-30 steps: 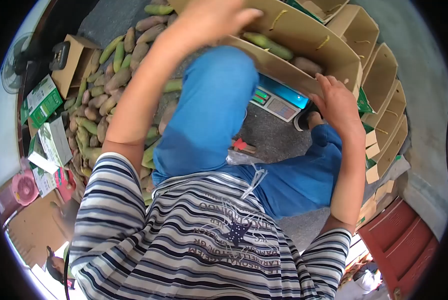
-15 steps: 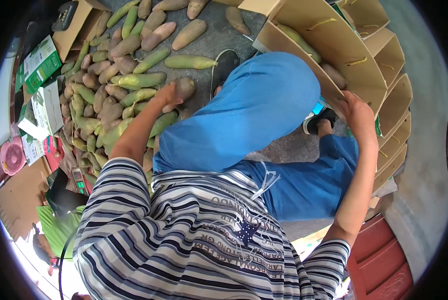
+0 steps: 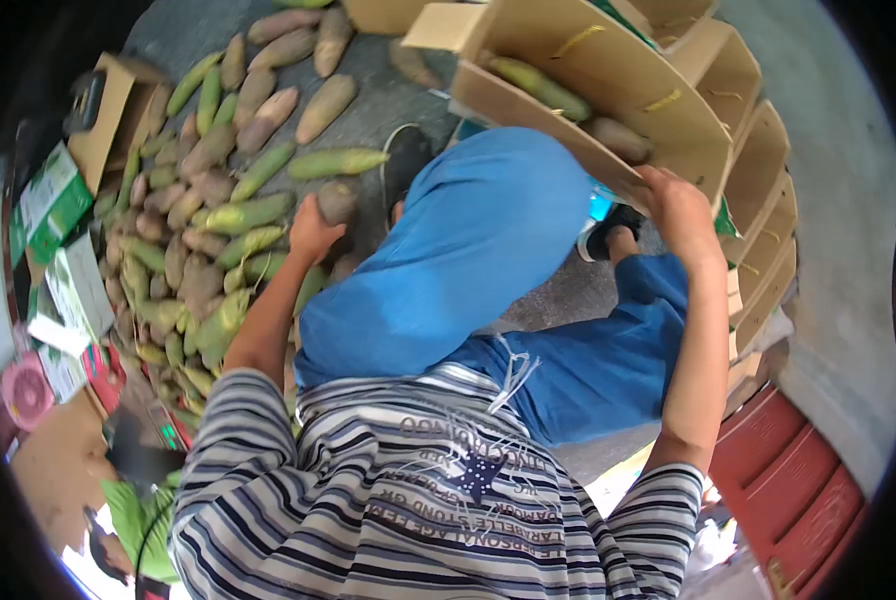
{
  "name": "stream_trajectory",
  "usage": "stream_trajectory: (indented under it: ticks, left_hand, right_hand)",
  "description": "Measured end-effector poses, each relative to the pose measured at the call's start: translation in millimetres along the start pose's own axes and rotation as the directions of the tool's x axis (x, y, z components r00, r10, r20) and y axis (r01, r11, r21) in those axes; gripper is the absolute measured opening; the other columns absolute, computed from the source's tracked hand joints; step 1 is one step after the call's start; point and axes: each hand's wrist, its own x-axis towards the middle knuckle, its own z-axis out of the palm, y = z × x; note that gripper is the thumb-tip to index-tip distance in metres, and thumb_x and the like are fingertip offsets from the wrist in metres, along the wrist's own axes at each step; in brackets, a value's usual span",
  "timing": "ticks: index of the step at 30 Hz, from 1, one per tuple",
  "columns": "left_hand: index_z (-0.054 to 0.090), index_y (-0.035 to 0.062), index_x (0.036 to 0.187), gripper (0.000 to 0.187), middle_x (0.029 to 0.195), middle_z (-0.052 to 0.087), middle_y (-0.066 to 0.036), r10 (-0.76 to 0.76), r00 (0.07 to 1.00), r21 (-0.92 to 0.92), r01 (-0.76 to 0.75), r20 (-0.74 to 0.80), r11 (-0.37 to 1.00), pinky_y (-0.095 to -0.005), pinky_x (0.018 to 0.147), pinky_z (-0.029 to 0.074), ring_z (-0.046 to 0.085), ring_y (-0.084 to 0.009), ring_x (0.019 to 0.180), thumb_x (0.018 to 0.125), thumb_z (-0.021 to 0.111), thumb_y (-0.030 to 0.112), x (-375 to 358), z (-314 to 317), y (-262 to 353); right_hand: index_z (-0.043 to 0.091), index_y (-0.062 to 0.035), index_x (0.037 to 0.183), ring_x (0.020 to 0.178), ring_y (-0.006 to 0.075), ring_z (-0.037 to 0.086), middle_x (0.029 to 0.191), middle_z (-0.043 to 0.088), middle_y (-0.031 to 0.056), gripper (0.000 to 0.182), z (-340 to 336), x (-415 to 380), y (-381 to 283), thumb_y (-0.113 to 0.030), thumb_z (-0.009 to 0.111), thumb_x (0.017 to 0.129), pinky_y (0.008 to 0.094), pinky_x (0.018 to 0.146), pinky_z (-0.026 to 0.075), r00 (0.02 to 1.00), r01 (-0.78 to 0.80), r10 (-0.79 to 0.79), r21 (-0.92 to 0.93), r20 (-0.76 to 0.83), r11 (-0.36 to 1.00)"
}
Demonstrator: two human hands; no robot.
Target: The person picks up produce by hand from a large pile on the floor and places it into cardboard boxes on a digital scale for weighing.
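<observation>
My left hand (image 3: 316, 236) is closed around a brown sweet potato (image 3: 338, 202), held low at the right edge of a big pile. Brown sweet potatoes (image 3: 206, 280) and ears of corn in green husks (image 3: 245, 214) make up this pile. On my other side, my right hand (image 3: 680, 212) grips the near rim of an open cardboard box (image 3: 558, 132), fingers over its edge. Inside that box lie one green ear of corn (image 3: 540, 88) and one brown sweet potato (image 3: 620, 140). My bent knee comes between the pile and the box.
More open cardboard boxes (image 3: 758, 165) with yellow cord handles stand in a row at the right. Green and white cartons (image 3: 53, 205) and a pink fan (image 3: 30, 390) are at the left. A person in a green top (image 3: 133, 520) is at lower left. Red panels (image 3: 793, 480) stand lower right.
My view has shifted, so more of the box's inside shows. My left hand still holds the sweet potato, and my right hand stays on the box rim.
</observation>
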Motion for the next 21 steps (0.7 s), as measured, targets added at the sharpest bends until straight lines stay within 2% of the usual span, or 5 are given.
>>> stream_trajectory:
  ticks: [11, 13, 15, 19, 21]
  left_hand:
    - [0.048, -0.0027, 0.115, 0.059, 0.106, 0.056, -0.015, 0.249, 0.62, -0.491, -0.76, -0.744, 0.425, -0.0343, 0.079, 0.05, 0.059, -0.0199, 0.093, 0.066, 0.08, 0.01, 5, -182, 269]
    - [0.057, -0.0011, 0.098, 0.046, 0.095, 0.06, -0.012, 0.331, 0.652, -0.556, -0.756, -0.682, 0.345, -0.0339, 0.072, 0.052, 0.062, -0.0194, 0.083, 0.063, 0.082, 0.015, -9, -191, 328]
    - [0.052, -0.0041, 0.111, 0.057, 0.094, 0.062, -0.012, 0.589, 0.267, -0.013, -0.917, -0.763, 0.399, -0.0311, 0.071, 0.051, 0.062, -0.0206, 0.082, 0.067, 0.08, 0.02, 9, -181, 353]
    - [0.047, 0.0024, 0.12, 0.065, 0.104, 0.059, -0.018, 0.805, 0.233, 0.019, -0.957, -0.545, 0.29, -0.0394, 0.082, 0.047, 0.058, -0.0327, 0.095, 0.068, 0.074, 0.029, 34, -135, 385]
    - [0.044, 0.0045, 0.123, 0.064, 0.108, 0.057, -0.018, 0.862, 0.438, 0.054, -0.884, -0.253, 0.465, -0.0407, 0.084, 0.045, 0.054, -0.0347, 0.101, 0.069, 0.072, 0.025, 29, -120, 373]
  right_hand:
    - [0.061, -0.0087, 0.103, 0.086, 0.0333, 0.06, 0.089, 0.063, 0.0149, 0.022, 3, -2, 3, -0.014, 0.054, 0.082, 0.0421, 0.074, 0.048, 1.0, 0.005, -0.005, 0.023, 0.001, 1.0]
    - [0.061, -0.009, 0.103, 0.086, 0.0331, 0.06, 0.09, 0.063, 0.0144, 0.024, 9, -1, 10, -0.009, 0.053, 0.081, 0.0424, 0.074, 0.048, 0.999, 0.025, -0.024, 0.014, -0.023, 1.0]
    - [0.061, -0.0092, 0.103, 0.087, 0.0331, 0.06, 0.091, 0.063, 0.0142, 0.025, 9, -3, 8, -0.007, 0.053, 0.08, 0.043, 0.074, 0.047, 0.999, 0.031, -0.031, -0.003, -0.031, 1.0]
    - [0.059, -0.0108, 0.104, 0.088, 0.0351, 0.06, 0.091, 0.063, 0.0159, 0.027, 0, -3, -3, -0.005, 0.051, 0.079, 0.0443, 0.072, 0.048, 1.0, 0.002, -0.002, -0.019, 0.02, 1.0]
    - [0.059, -0.0096, 0.106, 0.086, 0.0351, 0.06, 0.093, 0.063, 0.016, 0.026, 1, -1, 0, -0.011, 0.056, 0.081, 0.0434, 0.072, 0.048, 0.999, 0.042, -0.042, -0.024, 0.03, 0.999]
